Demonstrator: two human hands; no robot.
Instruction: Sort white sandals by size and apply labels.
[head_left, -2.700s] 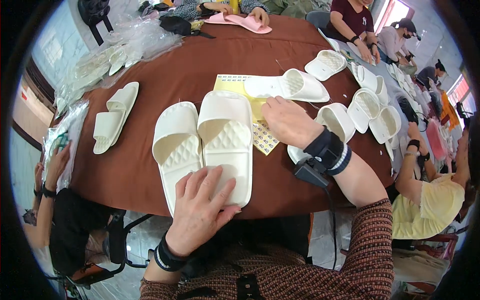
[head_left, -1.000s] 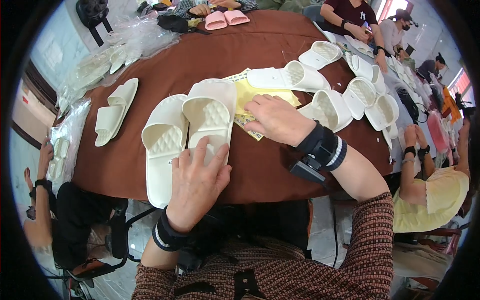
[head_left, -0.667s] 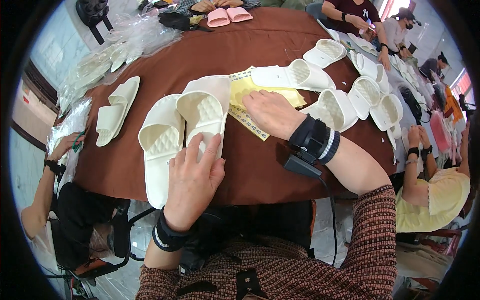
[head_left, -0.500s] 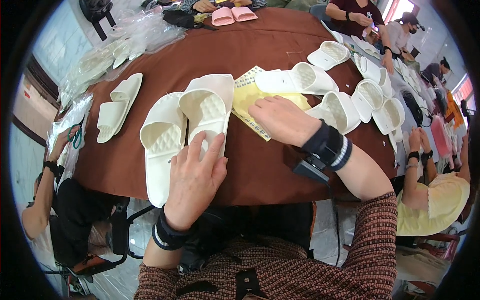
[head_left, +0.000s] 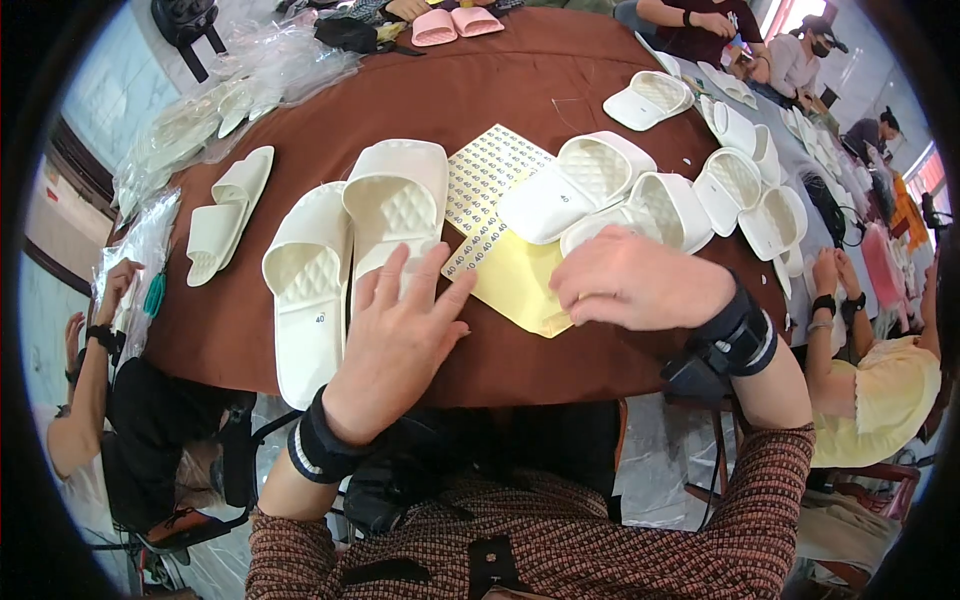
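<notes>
A pair of white slippers with quilted insoles lies before me, the left slipper [head_left: 312,270] marked with a small dark sticker. My left hand [head_left: 400,335] rests with spread fingers on the right slipper [head_left: 395,195], covering its heel. Beside that pair lies a yellow sticker sheet [head_left: 500,180] with rows of small printed labels and a plain yellow part. Over the sheet's right corner hovers my right hand [head_left: 640,280], its thumb and fingers pinched; anything between them is too small to make out. Another white slipper [head_left: 575,185], bearing a sticker, overlaps the sheet.
More white slippers [head_left: 770,220] crowd the right side of the brown-covered table [head_left: 500,370]. A white pair [head_left: 230,215] sits at left, near clear plastic bags [head_left: 280,70]. Pink slippers [head_left: 455,25] stand at the far edge. Other people work around the table, one with green-handled scissors [head_left: 155,293].
My right hand has moved right and nearer to me, uncovering more of the sticker sheet. The slipper overlapping the sheet has turned, its heel swinging nearer. My left hand's fingers have spread and lifted slightly.
</notes>
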